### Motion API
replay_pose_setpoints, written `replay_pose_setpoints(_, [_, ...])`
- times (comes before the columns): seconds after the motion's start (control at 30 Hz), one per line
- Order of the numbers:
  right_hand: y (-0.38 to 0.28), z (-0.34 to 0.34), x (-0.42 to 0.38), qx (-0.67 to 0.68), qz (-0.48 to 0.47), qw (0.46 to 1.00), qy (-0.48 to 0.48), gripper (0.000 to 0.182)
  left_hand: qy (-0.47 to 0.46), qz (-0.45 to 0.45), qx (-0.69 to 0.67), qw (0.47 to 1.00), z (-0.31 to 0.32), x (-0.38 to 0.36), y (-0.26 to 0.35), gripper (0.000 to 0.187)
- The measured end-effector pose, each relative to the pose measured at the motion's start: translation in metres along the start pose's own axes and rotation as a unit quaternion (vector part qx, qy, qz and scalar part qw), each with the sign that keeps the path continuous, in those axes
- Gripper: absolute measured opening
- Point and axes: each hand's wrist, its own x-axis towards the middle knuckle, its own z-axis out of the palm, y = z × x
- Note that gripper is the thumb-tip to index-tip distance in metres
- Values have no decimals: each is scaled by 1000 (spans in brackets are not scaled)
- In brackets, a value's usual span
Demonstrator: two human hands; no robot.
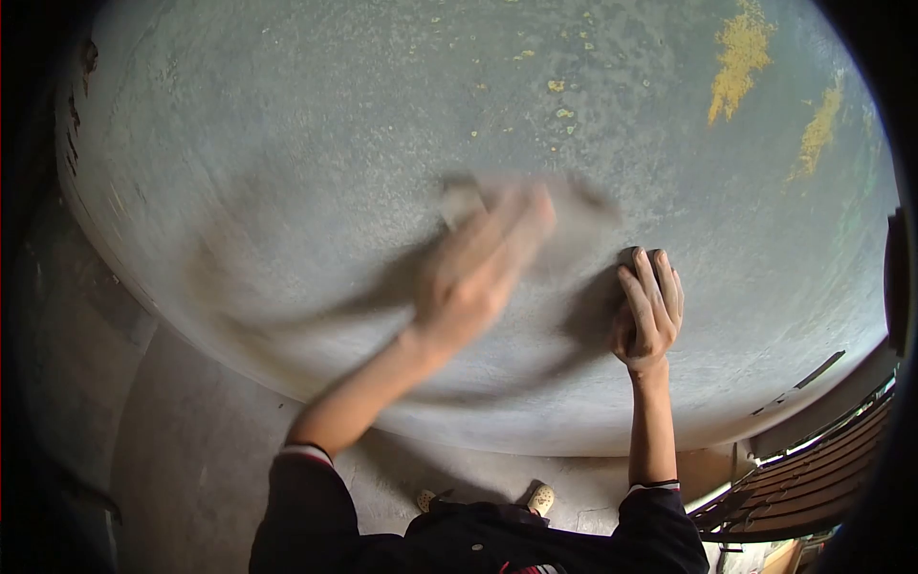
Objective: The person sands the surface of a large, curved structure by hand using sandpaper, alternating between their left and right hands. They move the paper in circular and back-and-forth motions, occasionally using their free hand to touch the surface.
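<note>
A broad grey-green surface (pixel 316 143), bulging in the wide lens, fills most of the head view. My left hand (pixel 473 263) is smeared by motion over its middle. Under those fingers is a blurred grey-brown sheet (pixel 583 206) that looks like sandpaper, its edges showing on both sides of the hand. Further right, my right hand (pixel 650 301) rests on the surface with its fingers stretched out and nothing visible in them. Pale dust coats its fingertips. Both arms cast dark shadows across the surface.
Yellow patches (pixel 741 57) mark the surface at the upper right, with small yellow specks near the top. Below its near edge are the grey floor (pixel 206 421) and my light shoes (pixel 541 499). A dark slatted rack (pixel 803 469) stands at the lower right.
</note>
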Motion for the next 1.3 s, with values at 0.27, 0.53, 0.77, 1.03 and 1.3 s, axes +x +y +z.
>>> replay_pose_setpoints(0.27, [-3,-7,-2,16,24,1000,9,45,-24,-22,-22,999,1,-12,6,40])
replay_pose_setpoints(0.53, [3,-8,10,15,6,1000,15,45,68,43,83,993,-33,84,-67,33])
replay_pose_setpoints(0.77, [19,-15,14,30,-39,998,-25,45,-67,81,16,994,-18,16,-23,40])
replay_pose_setpoints(1.03, [-2,-9,19,100,-24,995,11,39,-129,29,-80,988,2,-70,9,38])
replay_pose_setpoints(1.3, [-82,21,34,149,-109,924,-335,54,-180,39,-94,978,-16,-94,-8,31])
